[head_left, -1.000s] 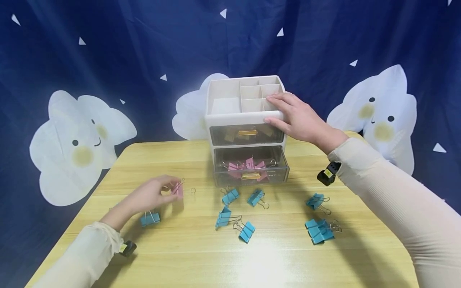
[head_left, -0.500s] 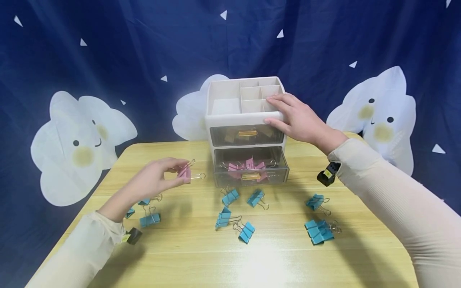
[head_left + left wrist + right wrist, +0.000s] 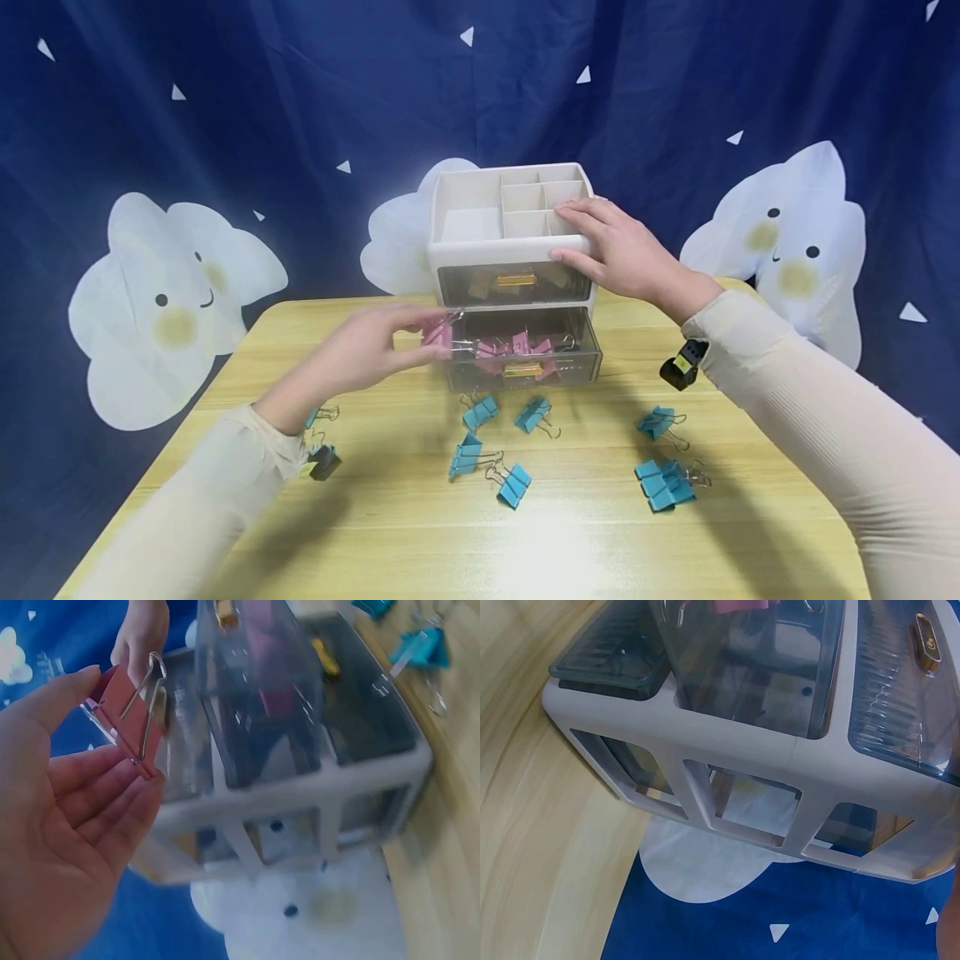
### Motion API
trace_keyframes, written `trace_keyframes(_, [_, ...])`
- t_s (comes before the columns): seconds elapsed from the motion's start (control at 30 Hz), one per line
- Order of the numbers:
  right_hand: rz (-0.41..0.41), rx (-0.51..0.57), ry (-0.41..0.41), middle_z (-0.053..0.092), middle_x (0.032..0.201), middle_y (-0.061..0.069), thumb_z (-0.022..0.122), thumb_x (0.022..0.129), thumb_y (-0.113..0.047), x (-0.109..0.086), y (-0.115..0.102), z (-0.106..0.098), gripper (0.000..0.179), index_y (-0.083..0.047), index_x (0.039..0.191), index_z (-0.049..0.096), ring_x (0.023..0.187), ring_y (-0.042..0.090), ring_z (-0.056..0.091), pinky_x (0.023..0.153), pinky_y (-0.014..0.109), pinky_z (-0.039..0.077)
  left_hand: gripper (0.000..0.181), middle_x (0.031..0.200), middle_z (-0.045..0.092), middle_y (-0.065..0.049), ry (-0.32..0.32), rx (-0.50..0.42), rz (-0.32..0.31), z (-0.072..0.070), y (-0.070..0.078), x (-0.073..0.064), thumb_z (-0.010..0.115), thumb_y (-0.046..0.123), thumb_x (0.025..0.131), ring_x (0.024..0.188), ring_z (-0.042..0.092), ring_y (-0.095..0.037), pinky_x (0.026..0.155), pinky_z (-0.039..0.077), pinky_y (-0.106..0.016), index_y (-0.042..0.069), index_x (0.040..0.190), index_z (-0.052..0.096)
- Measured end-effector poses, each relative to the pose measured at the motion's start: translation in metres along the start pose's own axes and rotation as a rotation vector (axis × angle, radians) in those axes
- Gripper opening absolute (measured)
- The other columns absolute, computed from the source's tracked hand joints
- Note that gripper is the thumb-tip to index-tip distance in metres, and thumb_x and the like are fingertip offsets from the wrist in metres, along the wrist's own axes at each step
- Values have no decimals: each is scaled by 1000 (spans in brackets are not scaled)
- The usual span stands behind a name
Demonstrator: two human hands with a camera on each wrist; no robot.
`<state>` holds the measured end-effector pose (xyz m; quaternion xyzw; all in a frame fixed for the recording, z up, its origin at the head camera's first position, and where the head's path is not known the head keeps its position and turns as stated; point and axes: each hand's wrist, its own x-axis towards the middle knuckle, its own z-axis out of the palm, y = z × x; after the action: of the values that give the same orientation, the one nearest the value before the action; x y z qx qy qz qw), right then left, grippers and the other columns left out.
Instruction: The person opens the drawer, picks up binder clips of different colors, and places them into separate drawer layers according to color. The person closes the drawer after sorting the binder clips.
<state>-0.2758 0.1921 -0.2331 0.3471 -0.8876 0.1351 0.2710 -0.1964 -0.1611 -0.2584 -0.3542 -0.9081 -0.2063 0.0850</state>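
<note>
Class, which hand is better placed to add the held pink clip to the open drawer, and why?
Probably the left hand: it pinches the pink clip by the open drawer, while the right hand rests on the organizer.

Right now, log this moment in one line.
Left hand pinches pink clip; right hand touches organizer; open drawer holds pink clips; teal clips on table

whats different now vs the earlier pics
The left hand has carried the pink clip up and rightward, from the left part of the table to the left end of the open drawer, pinching it throughout; nothing was let go. The right hand stays on the organizer, and the teal clips before it lie unchanged.
</note>
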Motion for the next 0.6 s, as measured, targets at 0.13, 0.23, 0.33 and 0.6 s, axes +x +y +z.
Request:
trace_keyframes(0.13, [4, 1, -2, 50, 138, 14, 67, 93, -35, 0, 0, 0, 60, -1, 140, 51, 131, 31, 42, 107, 49, 37, 57, 108, 68, 4, -5, 18, 45, 5, 13, 18, 67, 50, 89, 94, 61, -13, 74, 49, -35, 16, 134, 61])
trace_keyframes(0.23, [11, 3, -6, 50, 139, 14, 67, 93, -35, -1, 1, 0, 60, -2, 140, 51, 131, 31, 42, 107, 50, 37, 57, 115, 68, 1, -16, 33, 63, 11, 22, 34, 66, 50, 90, 101, 62, -15, 85, 50, -37, 14, 134, 61])
trace_keyframes(0.33, [12, 4, -4, 50, 138, 14, 67, 93, -36, -1, 1, 0, 59, -2, 140, 51, 131, 31, 42, 107, 50, 37, 58, 118, 67, 0, -42, 51, 63, 17, 31, 49, 64, 52, 91, 104, 61, -16, 90, 49, -38, 15, 135, 60])
trace_keyframes(0.6, [-2, 12, 7, 50, 138, 13, 67, 93, -35, 0, 1, 0, 59, -2, 139, 52, 131, 30, 42, 107, 49, 37, 43, 93, 65, 12, -101, 46, 99, 36, 54, 86, 60, 47, 95, 85, 57, -7, 79, 47, -30, 19, 127, 64])
